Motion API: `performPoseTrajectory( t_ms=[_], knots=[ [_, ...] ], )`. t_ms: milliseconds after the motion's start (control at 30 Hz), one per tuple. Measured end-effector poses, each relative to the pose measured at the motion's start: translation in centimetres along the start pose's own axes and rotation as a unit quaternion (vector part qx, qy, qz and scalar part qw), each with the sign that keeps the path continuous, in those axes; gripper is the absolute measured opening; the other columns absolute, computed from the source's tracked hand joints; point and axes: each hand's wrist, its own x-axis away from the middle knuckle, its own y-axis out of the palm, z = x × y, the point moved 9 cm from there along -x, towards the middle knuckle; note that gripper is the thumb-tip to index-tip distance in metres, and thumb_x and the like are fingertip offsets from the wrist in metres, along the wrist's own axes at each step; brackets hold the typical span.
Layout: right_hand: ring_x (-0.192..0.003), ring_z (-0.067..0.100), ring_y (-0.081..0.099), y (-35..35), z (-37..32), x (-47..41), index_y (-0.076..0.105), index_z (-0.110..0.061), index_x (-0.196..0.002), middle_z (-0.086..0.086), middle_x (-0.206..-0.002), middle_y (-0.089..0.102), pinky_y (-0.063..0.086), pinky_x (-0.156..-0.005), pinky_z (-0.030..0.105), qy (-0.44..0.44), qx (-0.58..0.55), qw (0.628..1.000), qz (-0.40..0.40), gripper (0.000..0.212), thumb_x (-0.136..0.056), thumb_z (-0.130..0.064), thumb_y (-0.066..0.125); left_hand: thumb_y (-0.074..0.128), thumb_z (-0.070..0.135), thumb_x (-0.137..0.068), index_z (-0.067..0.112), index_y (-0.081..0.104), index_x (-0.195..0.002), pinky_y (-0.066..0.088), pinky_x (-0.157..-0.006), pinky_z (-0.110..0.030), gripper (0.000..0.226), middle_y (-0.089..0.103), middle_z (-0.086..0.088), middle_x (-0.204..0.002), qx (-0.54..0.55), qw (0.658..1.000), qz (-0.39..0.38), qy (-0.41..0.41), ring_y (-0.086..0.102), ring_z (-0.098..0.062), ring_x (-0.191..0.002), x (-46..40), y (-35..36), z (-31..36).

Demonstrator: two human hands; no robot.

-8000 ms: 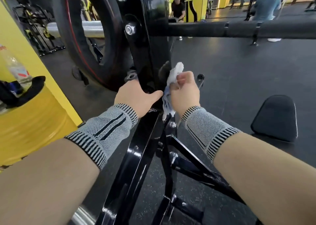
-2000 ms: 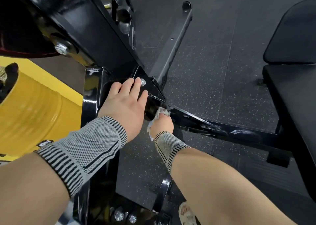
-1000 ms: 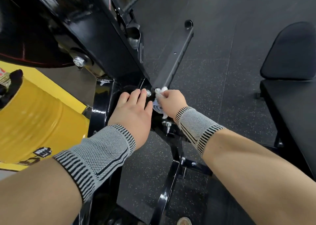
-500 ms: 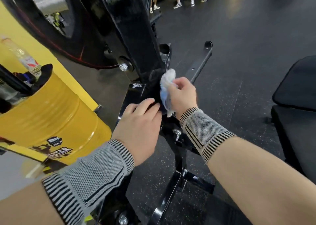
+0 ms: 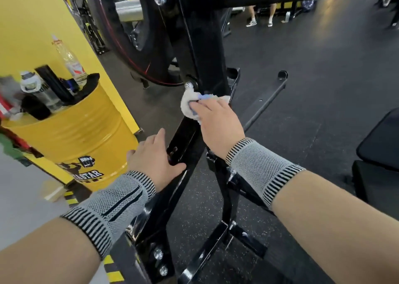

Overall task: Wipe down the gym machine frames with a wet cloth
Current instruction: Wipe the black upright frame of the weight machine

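The right hand (image 5: pixel 218 125) clamps the wet cloth (image 5: pixel 191 105) flat against the black frame upright (image 5: pixel 203 52), just below its bolt (image 5: pixel 189 85), likely to scrub the joint; the left hand (image 5: pixel 154 159), fingers spread, rests lower on that upright, seemingly for bracing
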Motion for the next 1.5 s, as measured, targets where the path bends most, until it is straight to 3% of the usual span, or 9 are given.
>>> performPoseTrajectory(
  t_ms=[200, 300, 500, 600, 700, 1100, 1300, 1433, 1500],
  knots=[
    [-0.121, 0.029, 0.037, 3.5, -4.1, 0.5, 0.038, -0.015, -0.139, -0.001, -0.13, 0.051, 0.03, -0.103, 0.039, -0.095, 0.198, 0.963, -0.159, 0.045, -0.094, -0.022, 0.036, 0.06, 0.058, -0.082, 0.022, -0.001, -0.153, 0.045, -0.098, -0.045, 0.101, 0.057, 0.005, -0.133, 0.056, 0.994, -0.072, -0.059, 0.058, -0.022, -0.115, 0.9, 4.1, -2.5],
    [-0.132, 0.03, 0.029, 2.9, -4.4, 0.0, 0.049, -0.012, -0.13, 0.005, -0.126, 0.054, 0.021, -0.11, 0.046, -0.129, 0.269, 0.944, -0.144, 0.047, -0.09, -0.022, 0.027, 0.063, 0.056, -0.081, 0.023, -0.001, -0.153, 0.05, -0.093, -0.041, 0.103, 0.056, 0.003, -0.135, 0.087, 0.991, -0.077, -0.067, 0.059, -0.023, -0.114, 0.5, 4.7, -3.0],
    [-0.138, 0.031, 0.024, 3.6, -4.1, 1.3, 0.023, 0.0, -0.144, 0.019, -0.15, 0.027, 0.022, -0.112, 0.042, -0.097, 0.277, 0.937, -0.191, 0.055, -0.094, -0.026, 0.025, 0.062, 0.056, -0.082, 0.025, 0.013, -0.153, 0.051, -0.094, -0.037, 0.092, 0.053, 0.003, -0.138, 0.08, 0.991, -0.1, -0.034, 0.056, -0.021, -0.117, 0.0, 4.5, -2.8],
    [-0.142, 0.032, 0.018, 3.7, -4.0, 0.2, 0.016, -0.001, -0.147, 0.02, -0.154, 0.02, 0.016, -0.116, 0.043, -0.099, 0.312, 0.927, -0.182, 0.056, -0.097, -0.024, 0.023, 0.062, 0.056, -0.077, 0.032, 0.052, -0.119, 0.054, -0.085, -0.037, 0.049, 0.066, 0.008, -0.104, 0.11, 0.989, -0.101, 0.008, 0.063, -0.02, -0.095, -0.3, 4.0, -2.4],
    [-0.144, 0.031, 0.015, 3.7, -4.0, -1.1, 0.013, 0.0, -0.148, 0.019, -0.156, 0.017, 0.006, -0.118, 0.041, -0.071, 0.321, 0.927, -0.18, 0.055, -0.098, -0.022, 0.017, 0.061, 0.057, -0.077, 0.031, 0.052, -0.097, 0.054, -0.081, -0.037, 0.034, 0.062, 0.009, -0.088, 0.104, 0.988, -0.114, 0.029, 0.062, -0.019, -0.085, -0.2, 4.0, -2.1],
    [-0.123, 0.029, 0.036, 5.7, -6.7, 2.8, 0.016, 0.001, -0.147, 0.015, -0.145, 0.032, 0.035, -0.094, 0.04, -0.054, 0.344, 0.914, -0.21, 0.063, -0.094, -0.028, 0.034, 0.057, 0.06, -0.072, 0.029, 0.051, -0.083, 0.053, -0.076, -0.034, 0.033, 0.059, 0.011, -0.077, 0.115, 0.986, -0.078, 0.089, 0.06, -0.014, -0.074, -1.6, 4.8, -2.2],
    [-0.143, 0.036, 0.013, 6.4, -7.5, 3.7, 0.018, 0.001, -0.148, 0.018, -0.153, 0.023, 0.011, -0.115, 0.049, -0.133, 0.361, 0.894, -0.231, 0.065, -0.089, -0.027, 0.016, 0.058, 0.064, -0.072, 0.03, 0.051, -0.087, 0.053, -0.077, -0.035, 0.037, 0.057, 0.013, -0.077, 0.115, 0.984, -0.072, 0.112, 0.058, -0.014, -0.076, -1.7, 4.7, -2.2],
    [-0.129, 0.034, 0.044, 6.9, -7.5, 4.4, 0.044, 0.0, -0.138, 0.018, -0.139, 0.048, 0.038, -0.107, 0.044, -0.145, 0.371, 0.884, -0.243, 0.064, -0.081, -0.027, 0.033, 0.059, 0.067, -0.072, 0.028, 0.052, -0.092, 0.052, -0.076, -0.034, 0.045, 0.059, 0.012, -0.082, 0.118, 0.984, -0.064, 0.117, 0.058, -0.014, -0.077, -1.5, 4.5, -2.2],
    [-0.135, 0.035, 0.032, 5.7, -6.8, 2.8, 0.028, 0.0, -0.145, 0.019, -0.147, 0.034, 0.03, -0.111, 0.044, -0.128, 0.371, 0.894, -0.218, 0.061, -0.087, -0.02, 0.028, 0.059, 0.068, -0.071, 0.027, 0.053, -0.098, 0.052, -0.079, -0.036, 0.05, 0.061, 0.009, -0.088, 0.106, 0.984, -0.081, 0.117, 0.059, -0.016, -0.08, -1.7, 4.6, -2.3]
  ],
)
